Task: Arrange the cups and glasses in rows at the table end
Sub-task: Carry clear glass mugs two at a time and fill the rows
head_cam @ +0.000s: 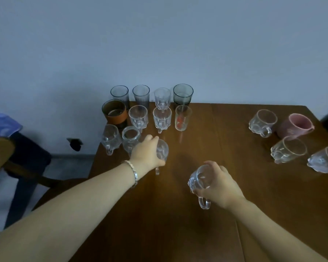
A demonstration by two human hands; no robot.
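The left hand (148, 152) wraps a clear handled glass cup (162, 151) beside the rows at the brown wooden desk's (225, 214) far end; the right hand (219, 183) grips another clear mug (200, 181) nearer — rigid, slick, breakable, likely safest held round the body.

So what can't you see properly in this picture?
Head view only:
- Whether the glass cup already stands on the table: the left hand covers its side.
- What sits in the brown-banded glass: too dim.
- The print on the small glass: blurred.
- The outermost cup on the right: cut by the edge.
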